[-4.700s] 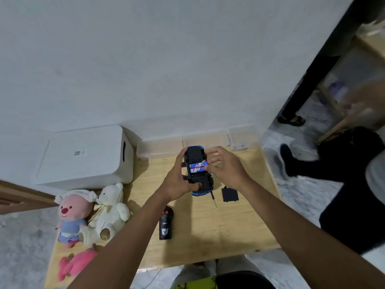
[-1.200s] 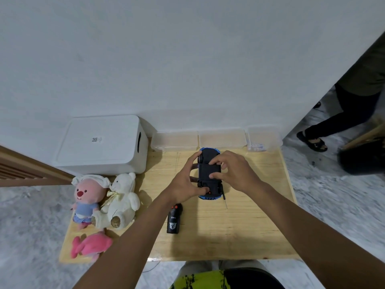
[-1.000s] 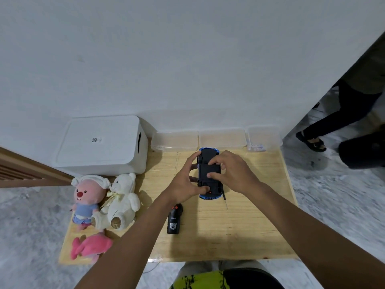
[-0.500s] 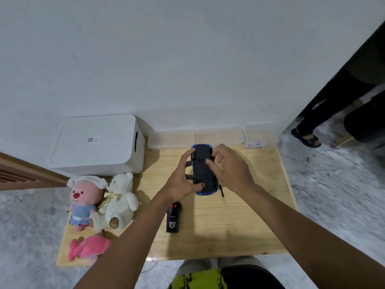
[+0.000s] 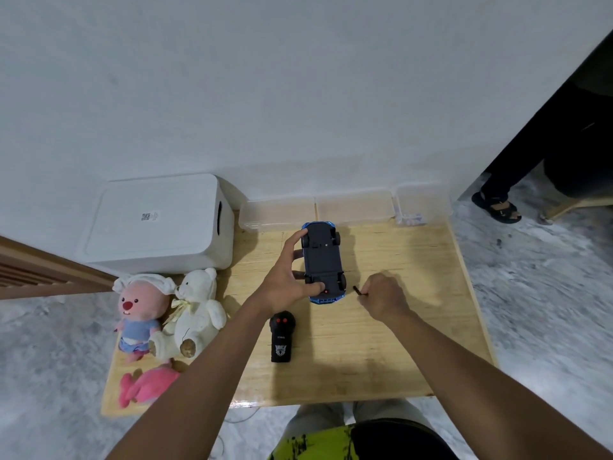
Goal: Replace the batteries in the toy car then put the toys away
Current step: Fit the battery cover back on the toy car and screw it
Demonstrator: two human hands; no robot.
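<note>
The blue toy car point(image 5: 323, 260) lies upside down on the wooden table point(image 5: 414, 327), its dark underside up and the battery cover closed. My left hand point(image 5: 287, 277) grips the car from its left side, thumb near the rear end. My right hand point(image 5: 381, 295) is right of the car with fingers curled round the small dark screwdriver point(image 5: 357, 291), whose end sticks out toward the car. The black remote control point(image 5: 282, 336) lies on the table nearer me.
A white lidded storage box point(image 5: 156, 224) stands at the back left. Clear plastic containers point(image 5: 348, 207) line the wall. A pink plush point(image 5: 141, 310), a white teddy bear point(image 5: 195, 310) and a pink toy point(image 5: 146, 386) sit at the table's left. A person's leg point(image 5: 497, 194) stands right.
My right hand has left the car's underside and moved right and down to the screwdriver on the table. The battery cover now sits on the car. My left hand keeps its hold.
</note>
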